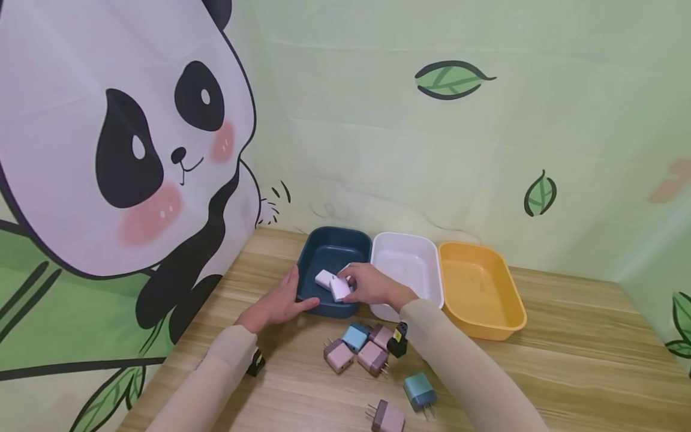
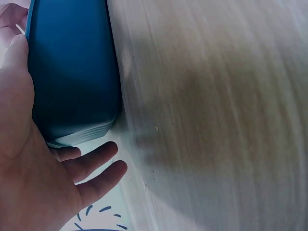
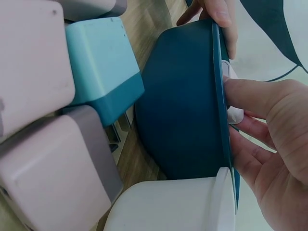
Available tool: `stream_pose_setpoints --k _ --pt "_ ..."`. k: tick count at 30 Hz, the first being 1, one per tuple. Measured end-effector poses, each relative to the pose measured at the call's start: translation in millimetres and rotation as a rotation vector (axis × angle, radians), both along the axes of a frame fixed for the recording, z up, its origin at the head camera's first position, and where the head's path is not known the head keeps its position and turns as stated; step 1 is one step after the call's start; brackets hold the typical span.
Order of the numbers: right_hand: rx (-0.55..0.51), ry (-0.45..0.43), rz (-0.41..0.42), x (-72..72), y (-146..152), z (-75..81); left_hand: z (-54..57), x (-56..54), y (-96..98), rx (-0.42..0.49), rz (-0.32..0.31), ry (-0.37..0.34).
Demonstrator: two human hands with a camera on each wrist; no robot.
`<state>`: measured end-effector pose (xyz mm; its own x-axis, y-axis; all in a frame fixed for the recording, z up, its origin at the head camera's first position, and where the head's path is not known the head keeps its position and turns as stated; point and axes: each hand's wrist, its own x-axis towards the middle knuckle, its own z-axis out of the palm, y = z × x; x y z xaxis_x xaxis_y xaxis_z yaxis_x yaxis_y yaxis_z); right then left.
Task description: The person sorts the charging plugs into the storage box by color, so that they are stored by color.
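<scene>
A dark blue tray [image 1: 336, 240] stands at the left end of a row of trays, with white chargers [image 1: 324, 278] in its near part. My right hand [image 1: 373, 284] reaches over its near right side and pinches a white charger [image 1: 339, 290] between thumb and fingers. In the right wrist view the fingers partly hide that charger [image 3: 235, 115] behind the tray wall. My left hand [image 1: 276, 304] rests at the tray's left near corner. Its fingers look extended and spread along the outside of the tray [image 2: 72, 72] in the left wrist view.
A white tray [image 1: 406, 241] and a yellow tray [image 1: 510, 294] stand to the right. Nearer on the wooden table lie several pink chargers [image 1: 339, 356], a blue charger [image 1: 355, 337] and a teal charger [image 1: 419, 390], some with prongs showing. A printed wall cloth hangs behind.
</scene>
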<state>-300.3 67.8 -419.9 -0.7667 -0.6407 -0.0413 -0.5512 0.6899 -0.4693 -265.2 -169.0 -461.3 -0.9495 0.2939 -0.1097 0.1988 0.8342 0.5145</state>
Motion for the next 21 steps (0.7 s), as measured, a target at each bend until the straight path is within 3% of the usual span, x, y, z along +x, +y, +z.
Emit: stream_pose_setpoints --k 13,21 --pt "-0.019 -0.033 -0.002 -1.6 -5.1 -3.6 -0.7 -0.5 0.3 0.01 -0.002 0.001" --pt "-0.113 -0.114 0.018 -1.8 -3.1 -2.0 -1.0 -1.5 -1.2 -0.015 -0.008 0.012"
